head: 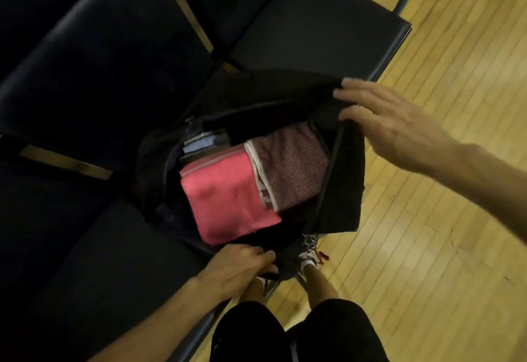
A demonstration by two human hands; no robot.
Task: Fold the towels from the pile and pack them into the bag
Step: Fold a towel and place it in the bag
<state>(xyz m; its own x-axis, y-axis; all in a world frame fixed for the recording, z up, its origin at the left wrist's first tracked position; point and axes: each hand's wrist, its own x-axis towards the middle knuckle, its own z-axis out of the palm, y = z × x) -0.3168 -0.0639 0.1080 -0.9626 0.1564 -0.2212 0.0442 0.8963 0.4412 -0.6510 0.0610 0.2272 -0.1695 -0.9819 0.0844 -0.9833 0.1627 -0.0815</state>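
Observation:
A black bag sits open on the dark seats, its mouth facing up. Inside lie a folded pink towel and, to its right, a folded maroon patterned towel with a pale edge. Darker folded cloth shows behind them. My left hand grips the bag's near rim, fingers curled over the fabric. My right hand holds the bag's far right flap, thumb under and fingers over the black fabric, blurred by motion.
Dark padded seats fill the left and top of the view, with gaps between cushions. Wooden floor lies to the right. My legs in dark shorts and a shoe stand at the bottom. A metal clip hangs off the bag.

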